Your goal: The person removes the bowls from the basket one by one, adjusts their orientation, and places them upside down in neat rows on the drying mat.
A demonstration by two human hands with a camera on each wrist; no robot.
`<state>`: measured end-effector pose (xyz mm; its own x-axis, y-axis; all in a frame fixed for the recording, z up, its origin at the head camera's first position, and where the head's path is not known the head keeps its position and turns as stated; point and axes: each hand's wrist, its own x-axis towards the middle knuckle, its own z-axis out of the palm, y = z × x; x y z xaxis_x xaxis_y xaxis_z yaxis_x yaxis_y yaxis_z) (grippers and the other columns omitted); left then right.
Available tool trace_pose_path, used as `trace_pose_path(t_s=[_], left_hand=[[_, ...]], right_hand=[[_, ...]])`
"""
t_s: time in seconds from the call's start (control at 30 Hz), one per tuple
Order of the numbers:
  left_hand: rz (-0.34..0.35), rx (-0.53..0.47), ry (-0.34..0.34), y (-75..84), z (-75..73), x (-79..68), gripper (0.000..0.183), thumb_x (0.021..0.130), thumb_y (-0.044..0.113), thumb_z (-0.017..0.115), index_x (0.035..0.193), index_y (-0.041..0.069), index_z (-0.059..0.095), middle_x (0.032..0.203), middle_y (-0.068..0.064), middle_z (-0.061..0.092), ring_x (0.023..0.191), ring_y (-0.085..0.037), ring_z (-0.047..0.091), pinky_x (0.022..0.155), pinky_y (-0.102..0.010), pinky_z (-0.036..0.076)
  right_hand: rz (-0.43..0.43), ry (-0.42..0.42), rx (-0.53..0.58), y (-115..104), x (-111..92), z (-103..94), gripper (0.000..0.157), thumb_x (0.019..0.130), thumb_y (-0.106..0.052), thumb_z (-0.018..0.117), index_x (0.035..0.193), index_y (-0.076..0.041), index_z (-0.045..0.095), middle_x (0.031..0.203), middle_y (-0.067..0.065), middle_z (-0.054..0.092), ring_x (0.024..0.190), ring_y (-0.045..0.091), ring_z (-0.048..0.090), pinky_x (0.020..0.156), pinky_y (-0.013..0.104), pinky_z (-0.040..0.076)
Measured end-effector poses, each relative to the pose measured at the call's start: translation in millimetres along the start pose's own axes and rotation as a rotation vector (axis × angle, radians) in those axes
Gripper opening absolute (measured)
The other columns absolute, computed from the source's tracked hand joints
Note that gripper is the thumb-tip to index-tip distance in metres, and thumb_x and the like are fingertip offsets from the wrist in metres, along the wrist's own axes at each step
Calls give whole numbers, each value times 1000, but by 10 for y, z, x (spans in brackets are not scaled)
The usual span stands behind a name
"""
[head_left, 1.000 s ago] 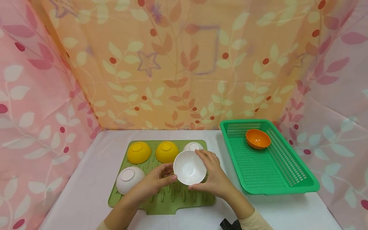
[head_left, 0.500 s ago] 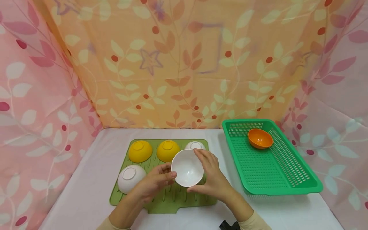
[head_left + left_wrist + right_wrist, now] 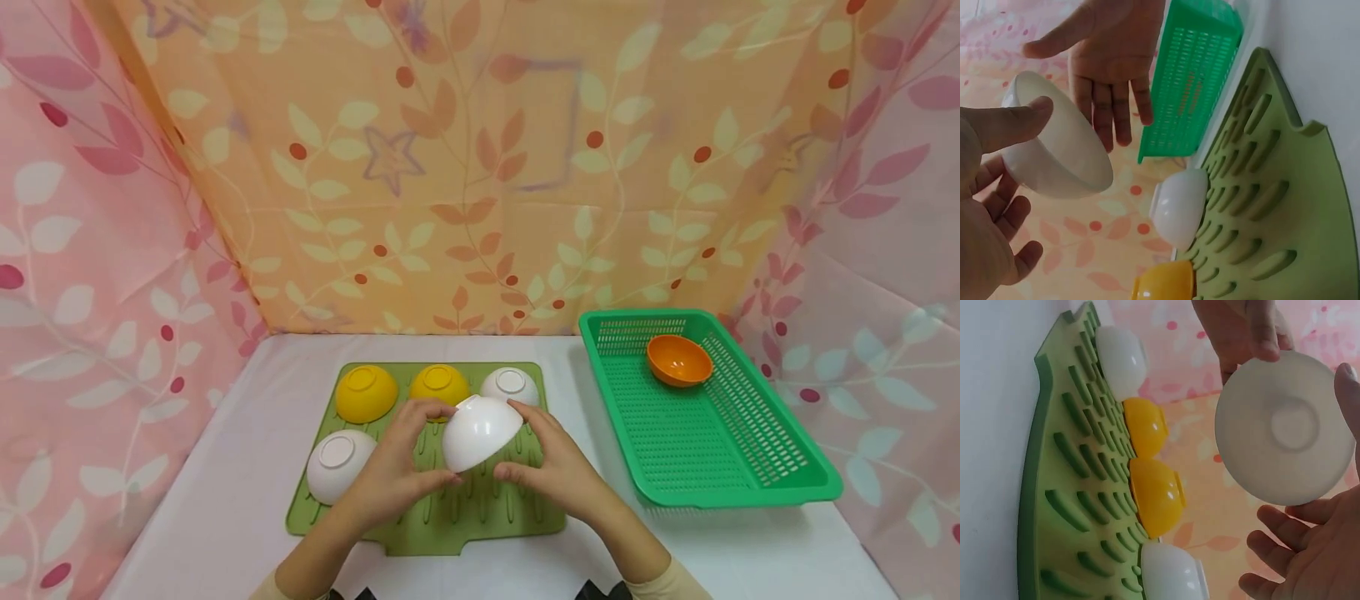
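A white bowl [image 3: 480, 432] is held tilted above a green drying mat [image 3: 495, 512], its rounded outside toward the head camera. My left hand [image 3: 393, 471] pinches its left side; in the left wrist view the thumb [image 3: 1029, 119] lies over the rim, with fingers underneath. My right hand [image 3: 555, 462] is at the bowl's right side, index fingertip at the edge and thumb apart. Two yellow bowls [image 3: 365, 394] and a smaller white bowl [image 3: 512, 383] stand upside down along the mat's back row. Another white bowl [image 3: 337, 467] lies upside down at the mat's left front.
To the right stands a green plastic basket [image 3: 637, 467] with an orange bowl [image 3: 679, 361] inside. Floral cloth [image 3: 450, 208] hangs behind and on both sides of the white tabletop [image 3: 232, 467].
The white bowl has turned from showing its inside to showing its outside, mouth now slanting downward. My right thumb has come away from its rim.
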<state>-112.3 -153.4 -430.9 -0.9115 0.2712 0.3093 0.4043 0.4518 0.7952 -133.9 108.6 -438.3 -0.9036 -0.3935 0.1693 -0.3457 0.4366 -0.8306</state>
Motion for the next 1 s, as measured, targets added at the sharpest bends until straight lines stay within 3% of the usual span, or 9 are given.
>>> trace_pose_path(t_s=[0.23,0.37,0.47,0.57,0.7,0.8,0.87,1.0], left_hand=[[222,200,-18,-40,7,-13,81,65,10,98,132,28,55,138,8,48,129,-18,38,104,-54,41],[305,248,-24,-56,32,-11,81,65,9,98,133,26,55,137,7,48,128,-20,38,105,-50,30],[320,254,-17,-53,44,-9,84,65,7,98,134,26,55,138,6,48,129,-21,38,106,-50,25],[246,222,-27,-34,41,-12,91,68,16,97,143,28,48,146,6,45,135,-23,38,111,-54,25],[15,61,-78,2,-5,-6,96,74,38,93,153,28,38,152,8,43,140,-25,40,113,-61,31],[-122,-48,-105,-2,-70,14,89,77,45,89,151,28,43,147,9,49,137,-23,46,112,-61,34],[-161,-79,-124,-16,-117,25,83,78,45,89,148,27,48,143,8,54,135,-23,49,113,-63,33],[-175,-46,-142,-39,-195,22,76,76,45,90,142,30,54,139,8,59,135,-25,50,112,-66,32]], right_hand=[[74,-20,37,-17,7,4,91,74,-42,92,152,-23,49,151,-2,51,137,26,48,111,63,37],[93,-29,58,-3,9,20,101,69,-41,96,153,-18,47,152,-1,50,136,27,48,111,64,37],[106,-18,95,16,14,32,99,67,-40,97,151,-20,48,148,-3,54,134,26,49,110,65,37],[114,17,144,30,22,39,95,67,-37,97,149,-26,51,143,-4,59,132,25,50,110,65,36],[89,46,218,47,29,36,92,68,-34,97,148,-29,51,142,-4,59,135,25,48,114,68,29],[43,27,276,61,25,43,91,70,-31,96,148,-31,50,144,-3,57,138,26,45,116,71,20],[9,10,309,79,22,65,92,70,-29,96,149,-32,49,145,-4,56,139,26,43,116,73,15],[-14,-15,317,102,25,135,94,71,-28,96,150,-34,46,149,-8,52,143,24,40,116,74,14]])
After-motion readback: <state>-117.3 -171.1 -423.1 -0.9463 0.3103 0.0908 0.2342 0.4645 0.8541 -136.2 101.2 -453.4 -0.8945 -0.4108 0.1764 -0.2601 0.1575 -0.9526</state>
